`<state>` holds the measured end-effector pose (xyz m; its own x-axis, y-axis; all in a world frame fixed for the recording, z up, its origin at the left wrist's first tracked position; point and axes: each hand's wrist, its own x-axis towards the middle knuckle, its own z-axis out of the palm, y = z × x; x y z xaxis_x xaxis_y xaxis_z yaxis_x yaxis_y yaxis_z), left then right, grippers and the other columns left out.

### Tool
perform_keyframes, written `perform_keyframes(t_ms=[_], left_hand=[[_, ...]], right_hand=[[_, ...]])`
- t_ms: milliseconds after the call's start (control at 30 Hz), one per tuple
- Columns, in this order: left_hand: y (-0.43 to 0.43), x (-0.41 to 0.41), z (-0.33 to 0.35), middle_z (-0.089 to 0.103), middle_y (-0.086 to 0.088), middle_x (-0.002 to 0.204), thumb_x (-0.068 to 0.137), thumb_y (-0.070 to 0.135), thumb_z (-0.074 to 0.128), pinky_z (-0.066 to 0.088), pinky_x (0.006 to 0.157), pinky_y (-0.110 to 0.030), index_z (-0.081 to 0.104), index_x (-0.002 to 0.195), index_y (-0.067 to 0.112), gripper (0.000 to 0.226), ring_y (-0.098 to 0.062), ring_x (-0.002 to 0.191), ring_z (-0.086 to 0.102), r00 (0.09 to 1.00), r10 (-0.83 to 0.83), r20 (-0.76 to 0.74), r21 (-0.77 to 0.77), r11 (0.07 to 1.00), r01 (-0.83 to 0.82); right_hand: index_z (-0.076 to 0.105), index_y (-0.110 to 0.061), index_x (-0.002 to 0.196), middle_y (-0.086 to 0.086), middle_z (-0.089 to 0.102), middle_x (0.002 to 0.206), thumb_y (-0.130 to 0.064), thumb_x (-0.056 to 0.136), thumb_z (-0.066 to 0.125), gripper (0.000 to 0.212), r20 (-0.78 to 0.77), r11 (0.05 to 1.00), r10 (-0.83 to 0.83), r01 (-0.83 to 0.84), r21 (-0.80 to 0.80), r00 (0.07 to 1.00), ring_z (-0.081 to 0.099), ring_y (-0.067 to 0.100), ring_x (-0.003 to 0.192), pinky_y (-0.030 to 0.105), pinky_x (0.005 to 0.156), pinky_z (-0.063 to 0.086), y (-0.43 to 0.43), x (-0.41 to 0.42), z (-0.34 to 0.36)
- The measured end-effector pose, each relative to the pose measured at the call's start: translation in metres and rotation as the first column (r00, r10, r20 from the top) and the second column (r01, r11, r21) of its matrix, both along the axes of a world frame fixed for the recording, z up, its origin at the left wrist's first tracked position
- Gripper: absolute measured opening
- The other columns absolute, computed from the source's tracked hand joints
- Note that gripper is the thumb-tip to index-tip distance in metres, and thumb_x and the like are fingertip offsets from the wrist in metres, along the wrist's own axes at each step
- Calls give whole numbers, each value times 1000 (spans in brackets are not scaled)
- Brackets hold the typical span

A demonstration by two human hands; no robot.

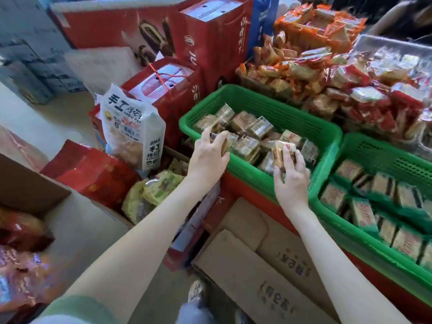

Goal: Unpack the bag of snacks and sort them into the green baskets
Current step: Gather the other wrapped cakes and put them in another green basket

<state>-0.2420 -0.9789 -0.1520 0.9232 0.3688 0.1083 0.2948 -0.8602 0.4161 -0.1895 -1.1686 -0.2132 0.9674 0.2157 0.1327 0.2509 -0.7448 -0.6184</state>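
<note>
A gold-wrapped snack packet [223, 142] is pinched between the thumb and curled fingers of the left hand [210, 155], just over the near-left rim of the green basket [257, 94]. A second packet [280, 152], pale with a red mark, is gripped by the right hand [291, 181] above the near edge of the same basket, with the thumb on one side and the fingers on the other. Inside the basket a loose layer of gold-wrapped packets [247, 146] is seen. Just beside the basket on its right a second green basket [385, 146] is set, filled with rows of green-edged packets [364, 211]. Behind the basket a heap of orange and red packets [327, 73] is piled. Left of the basket and lower, a crumpled yellow-green bag [152, 195] is seen, and a tall white bag [133, 127] is stood upright to the basket's left. Red cartons [177, 90] are stacked behind the basket's left corner. Flattened cardboard [257, 272] is laid below the basket's near side.
</note>
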Motion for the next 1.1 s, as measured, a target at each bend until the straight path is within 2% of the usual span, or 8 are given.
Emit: perform_keyframes(t_ms=[200,300,400,500,633,767,967,1100], left_hand=[[40,96,-22,17,-18,155,97,26,55,30,107,-40,31,149,22,58,-39,134,31,994,-81,-78,-125,990,70],[45,120,-48,12,-19,157,99,25,53,31,108,-44,27,151,22,58,-41,138,24,960,-169,-225,-174,976,131],[51,129,-63,-1,-18,160,102,30,44,30,108,-48,12,154,23,62,-40,143,12,882,-241,-406,-144,969,199],[55,132,-62,-18,-16,159,105,38,30,13,116,-52,-6,154,21,64,-36,146,-6,814,-311,-490,-122,949,290],[38,116,-54,-11,-21,159,104,40,30,2,118,-51,7,155,14,62,-37,147,-5,935,-282,-216,7,957,290],[-21,72,-47,31,-28,149,93,24,56,29,109,-56,47,138,5,50,-44,136,31,886,-442,139,26,896,443],[-144,13,-47,53,-30,129,83,12,68,48,93,-50,58,126,0,46,-46,113,55,681,-720,130,-41,683,730],[-249,-48,-29,40,-27,144,94,18,54,40,101,-47,44,141,3,50,-42,128,44,540,-841,37,-86,536,840]], right_hand=[[28,-24,151,4,15,159,-34,101,43,53,-173,956,-167,116,-271,971,27,34,138,44,112,22,41,24,-6],[38,-24,147,6,24,155,-38,101,41,48,-241,963,-200,145,-229,950,33,33,136,45,108,32,49,23,-4],[51,-18,137,13,40,141,-31,100,45,40,-148,944,-248,205,-258,957,48,35,120,44,97,43,57,17,-7],[55,-14,133,17,46,137,-24,99,47,37,-44,891,-309,273,-364,950,43,36,122,49,100,38,62,11,-11],[53,-15,136,20,40,143,-12,94,54,42,62,901,-291,295,-319,955,37,37,128,52,102,31,56,5,-9],[49,-14,138,17,43,141,-8,90,59,49,164,912,-299,332,-242,940,33,27,125,49,101,33,29,-17,-3],[54,-7,131,14,50,136,-13,95,54,37,180,831,-507,533,-159,843,40,27,124,46,100,34,-73,-84,7],[60,-3,121,17,60,122,-25,89,42,43,220,734,-628,662,-151,746,55,36,110,45,91,44,-175,-154,13]])
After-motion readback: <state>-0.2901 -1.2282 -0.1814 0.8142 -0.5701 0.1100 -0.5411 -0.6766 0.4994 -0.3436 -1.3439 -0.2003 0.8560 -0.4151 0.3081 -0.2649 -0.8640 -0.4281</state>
